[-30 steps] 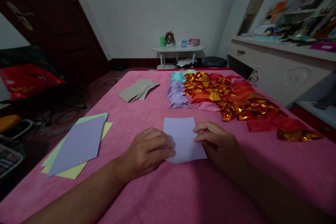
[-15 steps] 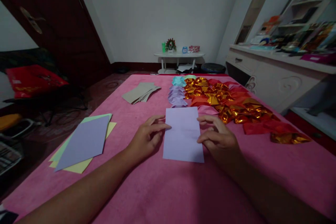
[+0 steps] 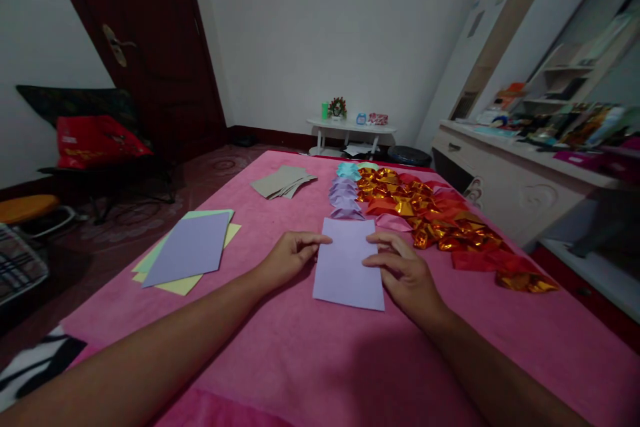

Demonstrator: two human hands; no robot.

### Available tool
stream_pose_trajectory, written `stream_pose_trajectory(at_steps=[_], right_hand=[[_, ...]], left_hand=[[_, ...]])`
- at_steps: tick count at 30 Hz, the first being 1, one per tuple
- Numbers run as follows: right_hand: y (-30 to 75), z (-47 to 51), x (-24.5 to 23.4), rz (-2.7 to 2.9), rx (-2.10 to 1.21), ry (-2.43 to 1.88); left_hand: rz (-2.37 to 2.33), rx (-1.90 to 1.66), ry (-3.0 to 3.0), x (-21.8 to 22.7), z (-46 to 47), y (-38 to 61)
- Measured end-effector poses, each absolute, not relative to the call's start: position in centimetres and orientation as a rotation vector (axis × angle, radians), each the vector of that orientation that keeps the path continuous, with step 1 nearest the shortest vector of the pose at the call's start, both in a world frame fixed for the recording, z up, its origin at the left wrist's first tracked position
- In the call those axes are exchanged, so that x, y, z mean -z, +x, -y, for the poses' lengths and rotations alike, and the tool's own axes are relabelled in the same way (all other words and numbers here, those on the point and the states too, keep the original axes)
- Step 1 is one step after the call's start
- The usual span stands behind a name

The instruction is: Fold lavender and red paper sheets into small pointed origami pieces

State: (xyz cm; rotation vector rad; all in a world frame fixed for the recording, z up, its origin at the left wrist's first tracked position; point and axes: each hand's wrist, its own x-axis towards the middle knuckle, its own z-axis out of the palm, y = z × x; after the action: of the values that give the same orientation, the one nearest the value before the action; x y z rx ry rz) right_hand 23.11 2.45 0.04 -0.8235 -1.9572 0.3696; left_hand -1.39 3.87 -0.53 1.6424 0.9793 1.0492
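Observation:
A lilac paper sheet (image 3: 349, 267) lies flat on the pink table cover (image 3: 310, 360) in front of me. My left hand (image 3: 286, 257) rests at its left edge, fingers stretched along the top corner and touching the paper. My right hand (image 3: 405, 269) rests at its right edge, fingers extended flat onto the sheet. Neither hand lifts anything. Just beyond the sheet sits a row of folded lilac paper pieces (image 3: 344, 197), with teal ones (image 3: 348, 169) at the far end.
A stack of lilac, green and yellow sheets (image 3: 189, 250) lies at the left. Grey-brown sheets (image 3: 283, 181) lie farther back. Red and gold foil folded pieces (image 3: 440, 217) spread along the right. A white side table (image 3: 350, 128), a dark door (image 3: 150, 47) and a white cabinet (image 3: 525, 173) stand around.
The lilac sheet has gone from folded under both curled hands to lying opened flat. My fingers have stretched out along its side edges. The camera view has risen and drawn back.

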Motion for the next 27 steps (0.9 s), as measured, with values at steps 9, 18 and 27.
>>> stream_pose_trajectory(at_steps=[9, 18, 27], right_hand=[[23.8, -3.6, 1.2, 2.077, -0.457, -1.034], [24.0, -2.2, -0.2, 2.263, -0.521, -0.913], [24.0, -2.9, -0.2, 2.078, -0.795, -1.056]], left_hand=[[-1.051, -1.062, 2.428, 0.3, -3.5, -2.3], [-0.767, -0.767, 2.604, -0.3, -2.8, -2.6], [-0.712, -0.663, 2.365, -1.7, -3.4, -2.6]])
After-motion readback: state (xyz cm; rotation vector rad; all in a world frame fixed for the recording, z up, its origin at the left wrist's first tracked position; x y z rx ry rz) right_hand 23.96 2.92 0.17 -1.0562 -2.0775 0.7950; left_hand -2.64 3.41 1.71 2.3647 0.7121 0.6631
